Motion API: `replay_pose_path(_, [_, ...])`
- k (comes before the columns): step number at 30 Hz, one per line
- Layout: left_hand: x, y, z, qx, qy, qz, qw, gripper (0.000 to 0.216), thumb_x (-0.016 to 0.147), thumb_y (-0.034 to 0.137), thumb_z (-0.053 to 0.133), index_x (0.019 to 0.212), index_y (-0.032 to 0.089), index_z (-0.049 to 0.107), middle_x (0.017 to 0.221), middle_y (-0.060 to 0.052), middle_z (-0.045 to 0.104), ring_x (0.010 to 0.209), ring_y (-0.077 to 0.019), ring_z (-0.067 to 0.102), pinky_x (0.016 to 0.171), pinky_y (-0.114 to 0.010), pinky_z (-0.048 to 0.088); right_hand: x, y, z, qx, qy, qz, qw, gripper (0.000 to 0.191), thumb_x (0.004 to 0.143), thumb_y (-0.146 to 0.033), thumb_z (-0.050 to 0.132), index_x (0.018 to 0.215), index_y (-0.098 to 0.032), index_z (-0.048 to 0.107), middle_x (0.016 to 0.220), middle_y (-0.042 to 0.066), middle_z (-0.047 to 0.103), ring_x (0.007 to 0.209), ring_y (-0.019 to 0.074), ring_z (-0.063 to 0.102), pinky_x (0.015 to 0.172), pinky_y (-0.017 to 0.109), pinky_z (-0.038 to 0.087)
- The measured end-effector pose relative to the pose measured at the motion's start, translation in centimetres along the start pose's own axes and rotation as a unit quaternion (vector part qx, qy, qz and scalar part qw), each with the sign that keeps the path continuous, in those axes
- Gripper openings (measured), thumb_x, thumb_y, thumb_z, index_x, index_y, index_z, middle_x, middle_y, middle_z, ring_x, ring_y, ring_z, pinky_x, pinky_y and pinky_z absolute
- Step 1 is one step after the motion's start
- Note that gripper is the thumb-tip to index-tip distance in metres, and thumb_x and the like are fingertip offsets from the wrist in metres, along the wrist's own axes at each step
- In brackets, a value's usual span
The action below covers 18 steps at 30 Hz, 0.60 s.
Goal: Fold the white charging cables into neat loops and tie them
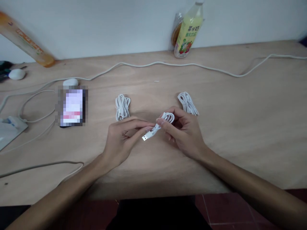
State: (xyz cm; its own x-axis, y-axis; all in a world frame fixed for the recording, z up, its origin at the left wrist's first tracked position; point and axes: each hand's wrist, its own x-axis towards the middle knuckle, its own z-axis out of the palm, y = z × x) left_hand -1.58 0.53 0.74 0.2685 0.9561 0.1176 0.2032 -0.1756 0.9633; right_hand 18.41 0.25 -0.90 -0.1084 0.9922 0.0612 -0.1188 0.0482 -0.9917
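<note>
- Noted phone [72, 107] at left on table [240, 127].
- Noted first cable bundle [123, 106] beyond left hand [123, 135].
- Pinching held cable [156, 128] near plug [145, 137] with left hand.
- Pinching held cable by its loops [170, 117] with right hand [185, 137], over table.
- Noted second cable bundle [187, 103] beyond right hand.

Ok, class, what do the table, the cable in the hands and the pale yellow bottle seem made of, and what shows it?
Table: probably matt wood or wood-look board, from its pale brown streaks.
Cable: likely smooth, flexible plastic, as it bends in tight white loops; its silvery plug tip looks like metal.
Bottle: smooth, probably plastic, from its translucent look; possibly glass.
</note>
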Motion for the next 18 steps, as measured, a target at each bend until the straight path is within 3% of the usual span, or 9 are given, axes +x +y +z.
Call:
replay_pose_path(5, [-0.4, -0.1, -0.1, 0.082, 0.009, 0.086, 0.993, 0.022, 0.096, 0.014, 0.080, 0.104, 0.032, 0.090, 0.105, -0.004, 0.087, 0.094, -0.0228, 0.078, 0.091, -0.034, 0.058, 0.1, -0.1, 0.0, 0.007, -0.008, 0.007, 1.000, 0.043, 0.090, -0.057, 0.087, 0.078, -0.022, 0.063, 0.065, -0.007, 0.054, 0.049, 0.0076, 0.045, 0.040, 0.022, 0.037])
replay_pose_path(12, [-0.8, -0.8, -0.6, 0.151, 0.001, 0.125, 0.981, 0.022, 0.098, 0.014, 0.078, 0.107, 0.031, 0.089, 0.106, -0.005, 0.087, 0.092, -0.0228, 0.079, 0.086, -0.034, 0.061, 0.1, 0.0, -0.1, 0.020, -0.019, 0.046, 0.999, 0.043, 0.088, -0.056, 0.088, 0.078, -0.022, 0.063, 0.061, -0.008, 0.052, 0.045, 0.0069, 0.044, 0.039, 0.022, 0.035])
replay_pose_path(18, [-0.8, -2.2, -0.9, 0.202, -0.029, 0.185, 0.961, 0.021, 0.103, 0.017, 0.071, 0.115, 0.027, 0.086, 0.112, -0.008, 0.087, 0.097, -0.0226, 0.078, 0.092, -0.034, 0.058, 0.1, 0.1, -0.1, 0.025, -0.028, 0.037, 0.999, 0.045, 0.090, -0.058, 0.086, 0.077, -0.022, 0.062, 0.060, -0.009, 0.051, 0.045, 0.0071, 0.043, 0.040, 0.023, 0.035])
